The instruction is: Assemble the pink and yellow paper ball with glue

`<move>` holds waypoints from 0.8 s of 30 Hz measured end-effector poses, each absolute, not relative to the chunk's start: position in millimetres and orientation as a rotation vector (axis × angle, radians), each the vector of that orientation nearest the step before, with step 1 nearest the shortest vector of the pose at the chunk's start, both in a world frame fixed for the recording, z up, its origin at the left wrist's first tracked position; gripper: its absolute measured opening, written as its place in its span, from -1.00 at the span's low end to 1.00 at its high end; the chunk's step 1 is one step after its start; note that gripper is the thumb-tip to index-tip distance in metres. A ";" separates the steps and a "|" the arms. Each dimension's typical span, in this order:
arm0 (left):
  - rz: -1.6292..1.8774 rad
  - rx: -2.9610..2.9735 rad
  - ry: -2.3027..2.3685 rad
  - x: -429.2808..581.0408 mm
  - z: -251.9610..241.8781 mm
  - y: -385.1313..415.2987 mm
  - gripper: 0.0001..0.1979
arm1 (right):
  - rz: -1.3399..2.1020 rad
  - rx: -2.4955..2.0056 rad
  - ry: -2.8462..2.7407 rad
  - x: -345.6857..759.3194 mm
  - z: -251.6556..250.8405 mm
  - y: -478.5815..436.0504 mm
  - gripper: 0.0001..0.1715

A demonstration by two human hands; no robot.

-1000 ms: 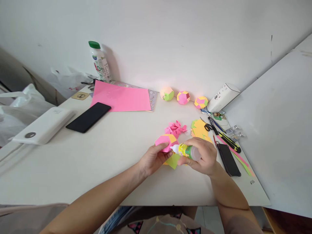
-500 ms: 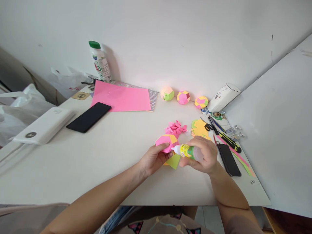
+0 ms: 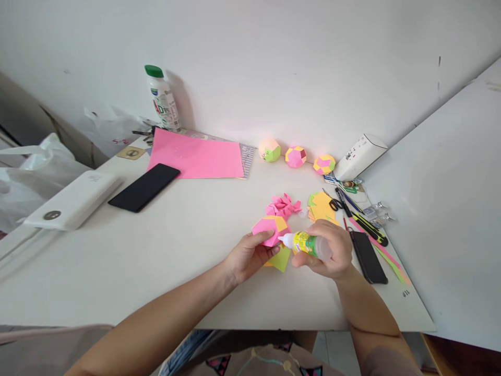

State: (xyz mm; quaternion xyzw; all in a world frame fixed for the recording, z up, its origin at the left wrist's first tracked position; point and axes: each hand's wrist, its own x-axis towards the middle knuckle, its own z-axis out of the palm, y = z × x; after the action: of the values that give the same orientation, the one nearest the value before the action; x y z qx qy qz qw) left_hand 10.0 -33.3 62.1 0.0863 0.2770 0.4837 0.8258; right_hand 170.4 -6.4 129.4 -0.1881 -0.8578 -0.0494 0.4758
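Between thumb and fingers, my left hand (image 3: 248,257) grips a pink and orange faceted paper shape (image 3: 263,228). My right hand (image 3: 332,248) is wrapped round a yellow and green glue bottle (image 3: 305,244), tipped sideways with its white nozzle at the right edge of the paper shape. Whether the nozzle touches the paper I cannot tell. Under my left hand, green paper (image 3: 280,259) lies on the table. Just behind the shape is a heap of pink paper pieces (image 3: 282,205), with a stack of orange and green paper pieces (image 3: 323,205) to its right.
Three paper balls (image 3: 295,156) line the wall. Scissors (image 3: 334,202), a yellow cutter (image 3: 370,228) and a black case (image 3: 368,256) lie at right. Pink sheets (image 3: 195,155), a phone (image 3: 144,187), a white power bank (image 3: 76,201) and a bottle (image 3: 163,102) occupy the left.
The paper shape and the glue bottle appear slightly further right, as the whole view has shifted a little. Both hands keep their hold.
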 end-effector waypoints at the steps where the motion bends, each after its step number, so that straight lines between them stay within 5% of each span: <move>1: 1.025 0.182 0.589 9.9 62.3 -33.3 -0.91 | -0.139 -0.461 -2.084 170.4 129.1 -6.4 -0.53; 24: 1.036 0.168 0.614 9.4 63.1 -31.8 -0.88 | -0.046 -0.441 -2.133 169.0 126.6 -9.9 -0.56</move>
State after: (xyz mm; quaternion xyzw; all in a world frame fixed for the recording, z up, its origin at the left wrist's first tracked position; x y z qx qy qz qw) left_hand 9.4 -31.8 63.1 0.0791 0.2886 0.4865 0.8208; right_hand 169.0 -9.9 126.6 -0.1793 -0.8678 -0.0186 0.4631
